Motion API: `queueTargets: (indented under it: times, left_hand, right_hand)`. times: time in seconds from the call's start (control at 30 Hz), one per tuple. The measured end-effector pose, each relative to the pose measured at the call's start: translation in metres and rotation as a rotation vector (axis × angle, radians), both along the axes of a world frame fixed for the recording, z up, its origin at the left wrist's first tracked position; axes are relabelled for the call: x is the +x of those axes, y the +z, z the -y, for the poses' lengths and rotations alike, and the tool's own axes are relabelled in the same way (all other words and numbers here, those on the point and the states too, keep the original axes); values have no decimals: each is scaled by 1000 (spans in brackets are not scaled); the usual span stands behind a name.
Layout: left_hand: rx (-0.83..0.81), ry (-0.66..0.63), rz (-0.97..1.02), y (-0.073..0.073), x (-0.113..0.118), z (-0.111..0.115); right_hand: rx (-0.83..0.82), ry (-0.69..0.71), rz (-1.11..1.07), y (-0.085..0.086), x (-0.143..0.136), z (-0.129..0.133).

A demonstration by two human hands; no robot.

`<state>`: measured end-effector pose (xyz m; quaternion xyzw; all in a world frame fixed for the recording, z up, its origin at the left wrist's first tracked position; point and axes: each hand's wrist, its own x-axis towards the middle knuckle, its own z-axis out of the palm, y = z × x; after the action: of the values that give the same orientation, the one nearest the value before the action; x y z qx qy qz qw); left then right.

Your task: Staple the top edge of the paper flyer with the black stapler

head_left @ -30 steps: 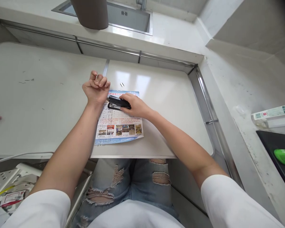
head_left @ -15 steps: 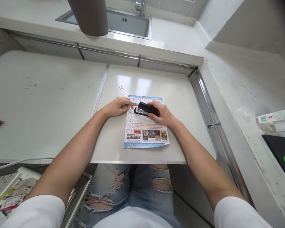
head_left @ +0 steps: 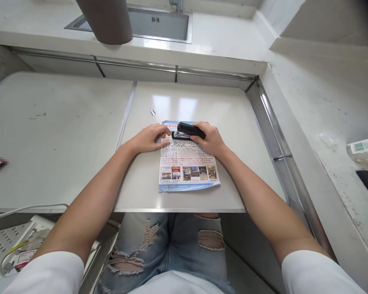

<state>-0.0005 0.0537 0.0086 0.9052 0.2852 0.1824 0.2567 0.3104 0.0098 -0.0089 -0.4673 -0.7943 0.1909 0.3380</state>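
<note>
A black stapler [head_left: 187, 130] lies crosswise over the upper part of a printed leaflet [head_left: 188, 153], its jaw pointing left and gaping slightly. My right hand [head_left: 209, 138] is wrapped around the stapler's back end, which it partly hides. At the leaflet's upper left edge rests my left hand [head_left: 150, 137], fingers bent, thumb stretched apart onto the paper, close to the stapler's tip. Along the leaflet's left side runs a dense band of small marks that look like staples. A small strip of staples [head_left: 153, 112] lies on the table beyond my left hand.
The white table [head_left: 79, 163] has a seam left of the leaflet and several small scraps on its left half. Behind it, a dark brown cylinder [head_left: 110, 24] stands by a metal sink [head_left: 159, 24]. A metal rail [head_left: 271, 110] borders the right side.
The stapler and my right hand have shifted up the leaflet, toward its top edge. My left thumb has spread away from the fingers. The camera view has tilted slightly downward.
</note>
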Motion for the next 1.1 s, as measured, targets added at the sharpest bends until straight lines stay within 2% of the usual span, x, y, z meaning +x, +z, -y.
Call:
queueTargets:
  times: [0.23,0.47,0.77,0.97,1.1]
  left_hand:
    - [28,72,-26,-5,7,0]
    - [45,107,10,-11,12,-1]
    - [-10,148,97,-11,14,1]
    - [-53,146,116,-9,16,1]
    - [-65,150,132,-10,16,-1]
  right_hand:
    - [-33,4,-17,3,-4,1]
    - [144,-238,-229,13,3,4]
    - [196,-256,-312,12,3,3]
    - [170,-318,-313,9,2,0]
    - [139,-281,-306,10,3,-1]
